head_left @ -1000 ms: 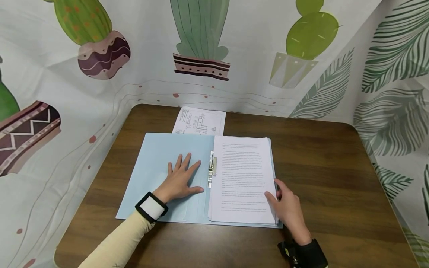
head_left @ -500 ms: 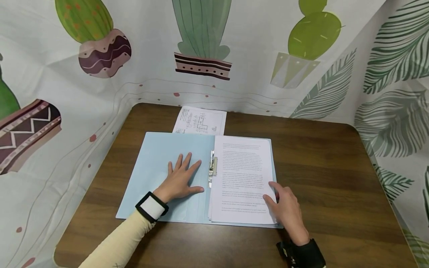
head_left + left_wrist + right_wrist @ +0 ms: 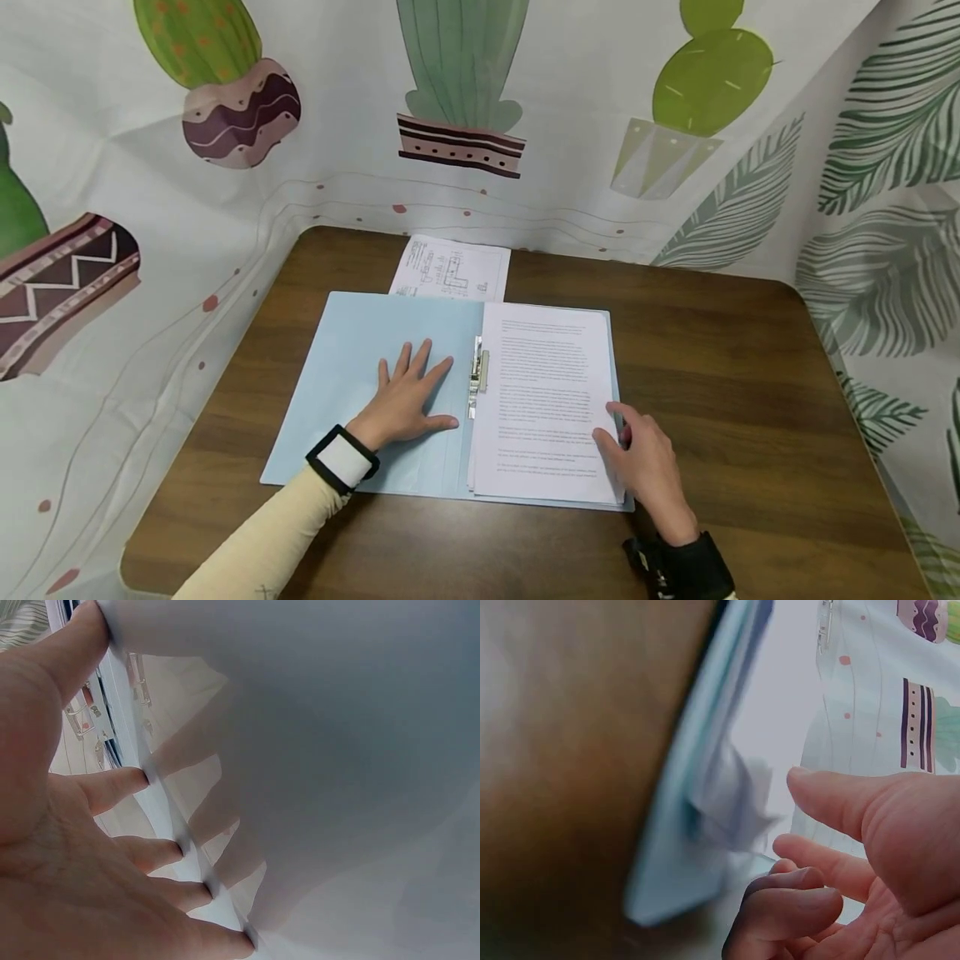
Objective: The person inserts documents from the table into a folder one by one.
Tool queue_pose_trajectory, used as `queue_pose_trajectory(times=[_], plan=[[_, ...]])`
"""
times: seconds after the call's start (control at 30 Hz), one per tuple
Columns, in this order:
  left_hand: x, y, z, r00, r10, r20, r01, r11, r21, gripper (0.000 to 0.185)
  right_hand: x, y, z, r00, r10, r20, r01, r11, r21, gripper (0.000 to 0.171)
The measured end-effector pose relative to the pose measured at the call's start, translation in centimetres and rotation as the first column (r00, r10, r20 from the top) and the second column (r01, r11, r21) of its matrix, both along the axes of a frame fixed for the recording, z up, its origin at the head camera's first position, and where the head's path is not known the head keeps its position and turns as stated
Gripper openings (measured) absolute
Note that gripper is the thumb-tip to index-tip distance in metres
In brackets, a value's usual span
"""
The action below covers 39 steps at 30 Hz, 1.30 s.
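Little has moved since the earlier frames: the right hand point(image 3: 647, 468) has shifted only slightly along the lower right corner of the paper stack point(image 3: 547, 400), and the left hand point(image 3: 408, 402) remains where it was. The left hand lies flat, fingers spread and straight, pressing the inside of the open blue folder point(image 3: 352, 367). The folder rests open on the wooden table point(image 3: 750, 400), with the stack on its right half beside the metal clip point(image 3: 477, 377). The right hand's fingers are loosely curled at the sheet edges; the blurred wrist view suggests contact, though whether it actually grips a sheet cannot be told. A printed drawing sheet point(image 3: 453, 268) lies behind the folder.
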<state>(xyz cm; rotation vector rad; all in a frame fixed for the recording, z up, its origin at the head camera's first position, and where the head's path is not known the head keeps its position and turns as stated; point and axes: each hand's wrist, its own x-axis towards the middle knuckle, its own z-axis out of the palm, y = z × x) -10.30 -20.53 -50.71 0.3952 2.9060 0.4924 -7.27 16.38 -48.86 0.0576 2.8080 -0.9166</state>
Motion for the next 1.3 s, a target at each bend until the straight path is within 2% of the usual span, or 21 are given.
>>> queue_pose_trajectory(times=[0.17, 0.23, 0.33, 0.5, 0.67, 0.9, 1.1, 1.3], plan=[[-0.1, -0.4, 0.1, 1.000, 0.005, -0.001, -0.005, 1.000, -0.012, 0.100, -2.5, 0.3, 1.2, 0.994, 0.020, -0.104, -0.025, 0.999, -0.043, 0.051], [-0.1, -0.5, 0.2, 1.000, 0.009, 0.006, -0.009, 1.000, -0.011, 0.101, -4.0, 0.4, 1.8, 0.989, 0.025, -0.146, -0.034, 0.998, -0.061, 0.051], [0.0, -0.7, 0.3, 1.000, 0.011, 0.008, -0.011, 1.000, -0.011, 0.100, -6.5, 0.2, 2.6, 0.987, 0.012, -0.160, -0.032, 0.992, -0.123, 0.051], [-0.1, -0.9, 0.4, 1.000, 0.012, 0.019, -0.012, 1.000, -0.013, 0.100, -10.8, -1.1, 3.8, 0.994, -0.021, -0.105, -0.004, 0.972, -0.236, 0.058], [-0.2, -0.9, 0.5, 1.000, 0.008, 0.027, -0.007, 1.000, -0.012, 0.099, -14.8, -3.0, 4.7, 0.998, -0.008, -0.055, -0.010, 0.947, -0.322, 0.062], [-0.5, -0.9, 0.6, 1.000, 0.009, 0.022, -0.009, 1.000, -0.022, 0.100, -20.1, -6.4, 5.0, 1.000, 0.029, 0.006, -0.025, 0.937, -0.347, 0.062], [-0.5, -0.3, 0.5, 0.999, 0.012, 0.039, -0.011, 1.000, -0.025, 0.100, -23.3, -9.1, 3.9, 0.995, 0.074, 0.072, -0.042, 0.927, -0.372, 0.064], [-0.1, 0.2, 0.2, 0.999, 0.014, 0.042, -0.013, 1.000, -0.025, 0.100, -24.8, -11.9, 2.9, 0.989, 0.102, 0.104, -0.062, 0.940, -0.336, 0.063]])
